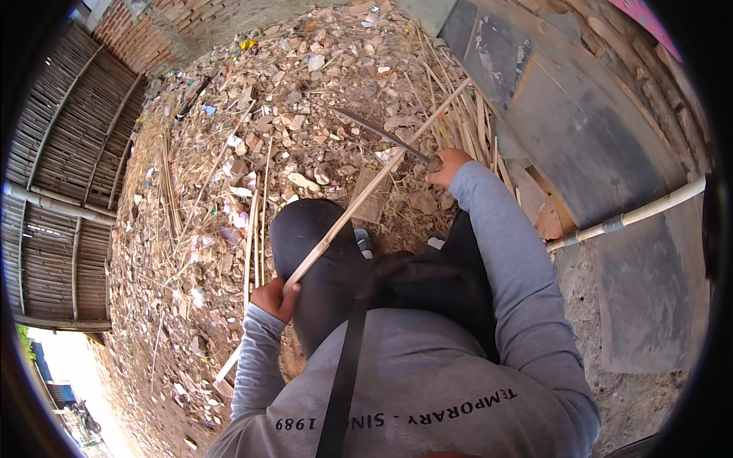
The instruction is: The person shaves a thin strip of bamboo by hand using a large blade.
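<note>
right hand (449, 168): one, fingers wrapped round the handle of a knife.
knife (379, 133): one, long dark blade, pointing up and left from the fist, crossing the upper part of a wooden strip; whether blade and strip touch, cannot tell.
left hand (276, 298): one, clamped on the lower end of the same strip, beside the left knee.
wooden strip (353, 208): one, pale, long, slanting over the left thigh from the left hand up past the knife.
shirt (427, 359): grey, long-sleeved; a line of dark printed letters and figures, upside down in this view.
strap (346, 374): black, down the shirt front.
trousers (309, 237): dark, knees bent.
loose strips (479, 126): bundle, on the ground beyond the right hand.
ground (305, 122): stony, littered.
fence (69, 130): slatted, far left.
wall (145, 34): brick, beyond.
</note>
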Demonstrator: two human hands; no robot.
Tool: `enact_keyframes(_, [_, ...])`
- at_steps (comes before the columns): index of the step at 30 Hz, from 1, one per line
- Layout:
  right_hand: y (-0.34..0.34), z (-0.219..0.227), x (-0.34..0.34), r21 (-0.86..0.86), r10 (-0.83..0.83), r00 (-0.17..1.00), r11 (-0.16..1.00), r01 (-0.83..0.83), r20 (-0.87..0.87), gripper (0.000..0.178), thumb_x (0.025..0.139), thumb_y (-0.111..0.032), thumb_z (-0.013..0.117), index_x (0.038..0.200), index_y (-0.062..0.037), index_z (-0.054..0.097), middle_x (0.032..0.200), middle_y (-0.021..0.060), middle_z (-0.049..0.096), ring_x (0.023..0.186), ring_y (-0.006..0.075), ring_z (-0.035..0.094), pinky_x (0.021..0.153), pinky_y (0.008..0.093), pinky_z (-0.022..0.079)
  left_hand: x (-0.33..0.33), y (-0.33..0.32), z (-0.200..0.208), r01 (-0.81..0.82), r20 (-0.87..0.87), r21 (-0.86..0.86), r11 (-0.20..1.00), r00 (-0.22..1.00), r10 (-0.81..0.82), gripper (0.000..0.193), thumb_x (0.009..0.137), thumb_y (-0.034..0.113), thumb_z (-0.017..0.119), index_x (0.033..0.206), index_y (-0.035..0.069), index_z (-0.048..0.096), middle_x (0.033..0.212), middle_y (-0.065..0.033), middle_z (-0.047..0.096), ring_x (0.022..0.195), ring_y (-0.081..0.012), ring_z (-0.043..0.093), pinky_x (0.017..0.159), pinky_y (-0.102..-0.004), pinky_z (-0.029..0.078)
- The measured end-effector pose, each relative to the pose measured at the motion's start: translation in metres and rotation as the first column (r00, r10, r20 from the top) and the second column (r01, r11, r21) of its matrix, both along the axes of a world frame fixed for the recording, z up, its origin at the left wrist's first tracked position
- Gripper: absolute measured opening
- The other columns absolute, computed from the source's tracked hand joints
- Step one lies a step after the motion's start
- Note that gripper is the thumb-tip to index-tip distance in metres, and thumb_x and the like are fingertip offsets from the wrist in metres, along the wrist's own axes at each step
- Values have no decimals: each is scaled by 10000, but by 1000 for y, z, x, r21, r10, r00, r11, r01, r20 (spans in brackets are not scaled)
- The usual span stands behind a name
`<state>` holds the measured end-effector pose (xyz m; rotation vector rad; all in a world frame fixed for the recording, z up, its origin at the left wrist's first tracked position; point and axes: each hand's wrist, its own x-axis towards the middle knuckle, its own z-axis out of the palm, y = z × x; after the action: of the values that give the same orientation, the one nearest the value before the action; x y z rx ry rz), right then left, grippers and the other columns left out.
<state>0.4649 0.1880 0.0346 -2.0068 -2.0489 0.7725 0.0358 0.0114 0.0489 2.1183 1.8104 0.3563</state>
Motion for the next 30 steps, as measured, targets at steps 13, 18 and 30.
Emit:
enact_keyframes(13, [9, -2, -5, -66, 2, 987, 998, 8, 161, 412, 665, -326, 656, 983, -66, 676, 984, 176, 661, 930, 326, 631, 832, 407, 501, 1, -2, -2, -3, -20, 57, 998, 1000, 4, 450, 886, 418, 584, 653, 45, 488, 495, -168, 488, 488, -375, 544, 457, -448, 400])
enact_keyframes(18, [-2, 9, -3, -52, 51, 998, 997, -49, 43, 389, 663, -320, 675, 960, -69, 677, 954, 169, 665, 907, 321, 635, 820, 401, 504, 0, -1, -4, 5, 20, 48, 999, 1000, -5, 452, 887, 420, 582, 653, 44, 489, 490, -163, 481, 483, -372, 538, 455, -444, 397])
enact_keyframes(30, [-1, 9, -10, -7, 85, 993, 996, -85, 84, 352, 662, -315, 669, 915, -71, 675, 936, 158, 670, 891, 341, 633, 809, 407, 504, 3, -2, -4, -19, 27, 45, 999, 999, 17, 459, 883, 423, 584, 646, 41, 495, 487, -159, 480, 473, -360, 536, 458, -433, 404])
